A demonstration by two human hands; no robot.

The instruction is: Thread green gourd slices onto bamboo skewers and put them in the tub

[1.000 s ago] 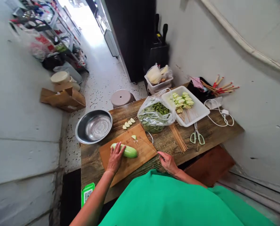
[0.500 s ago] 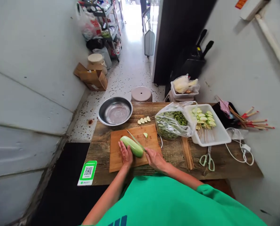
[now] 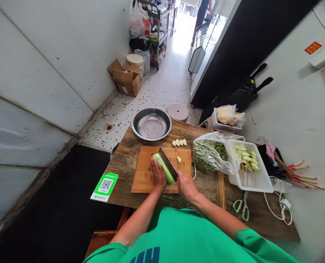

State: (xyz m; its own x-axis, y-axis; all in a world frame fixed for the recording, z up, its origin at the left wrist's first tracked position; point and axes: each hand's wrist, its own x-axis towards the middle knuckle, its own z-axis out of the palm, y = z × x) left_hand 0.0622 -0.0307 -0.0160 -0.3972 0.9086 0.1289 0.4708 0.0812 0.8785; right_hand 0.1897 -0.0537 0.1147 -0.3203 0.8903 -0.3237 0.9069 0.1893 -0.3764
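On the wooden cutting board [image 3: 142, 179] lies a pale green zucchini [image 3: 162, 165], slanting across its middle. My left hand [image 3: 159, 176] presses on its left side, fingers stretched along it and holding it. A kitchen knife [image 3: 167, 162] is in my right hand [image 3: 186, 187], the fingers wrapped round its handle. Its broad blade runs lengthwise along the zucchini's right side; whether the edge is in the flesh I cannot tell. One small cut piece [image 3: 179, 159] sits on the board to the right of the blade. Beyond the board, several slices [image 3: 179, 142] are threaded on a skewer.
A steel basin [image 3: 151, 124] stands at the table's far left. To the right are a plastic bag of green vegetables [image 3: 210, 153], a white tray [image 3: 263, 179] with skewered slices, bamboo skewers [image 3: 220, 190], scissors [image 3: 241, 205] and a white cable [image 3: 277, 215]. A QR-code card [image 3: 104, 187] lies front left.
The view has swung round, so the table appears turned. The knife now shows its flat side along the zucchini; before, it looked thin and edge-on. The left hand has stayed on the zucchini.
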